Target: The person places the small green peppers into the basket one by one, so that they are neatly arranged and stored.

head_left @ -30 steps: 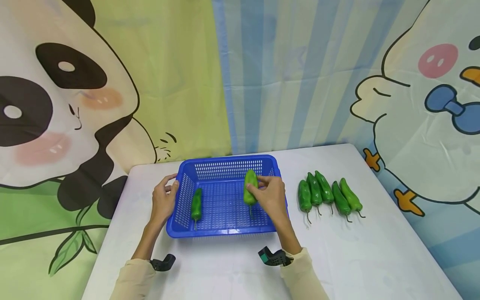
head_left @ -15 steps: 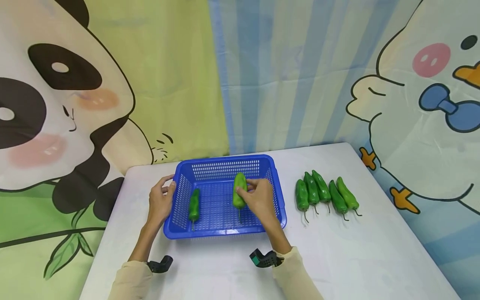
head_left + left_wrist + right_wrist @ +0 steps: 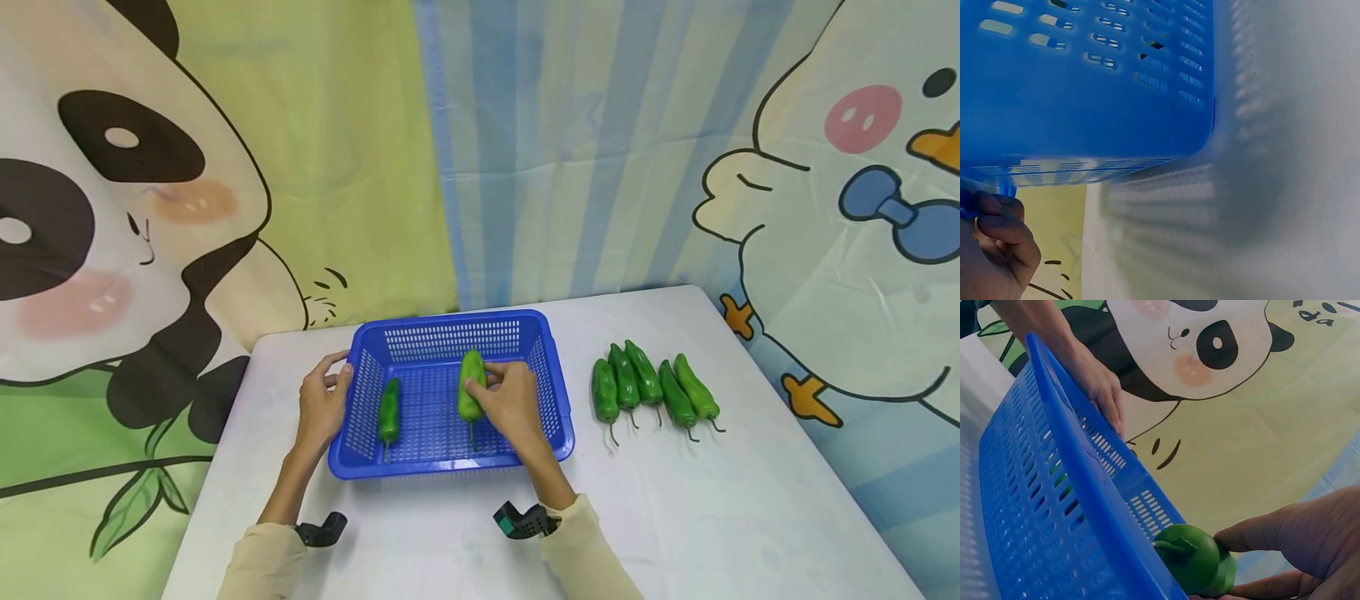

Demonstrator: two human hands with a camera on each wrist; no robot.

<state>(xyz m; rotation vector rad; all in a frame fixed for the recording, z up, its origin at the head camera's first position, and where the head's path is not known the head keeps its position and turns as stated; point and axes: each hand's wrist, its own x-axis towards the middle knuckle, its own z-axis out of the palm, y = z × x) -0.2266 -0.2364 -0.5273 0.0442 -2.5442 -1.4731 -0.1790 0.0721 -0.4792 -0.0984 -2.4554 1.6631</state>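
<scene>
A blue plastic basket with slotted walls stands on the table. My left hand grips its left rim; in the left wrist view the curled fingers show at the basket's edge. Between the thumb and fingers of my right hand is a light green pepper, stem toward me, over the right half of the basket floor. The right wrist view shows this pepper's stem end just past the near rim. Another, darker green pepper lies lengthwise inside the basket at the left.
Several green peppers lie side by side on the white table right of the basket, among them a dark one nearest the basket and a lighter one at the far right. A cartoon-printed curtain hangs behind the table.
My right hand has carried the light green pepper leftward and slightly nearer over the basket floor. The left hand stays on the rim. The head view has shifted slightly.
</scene>
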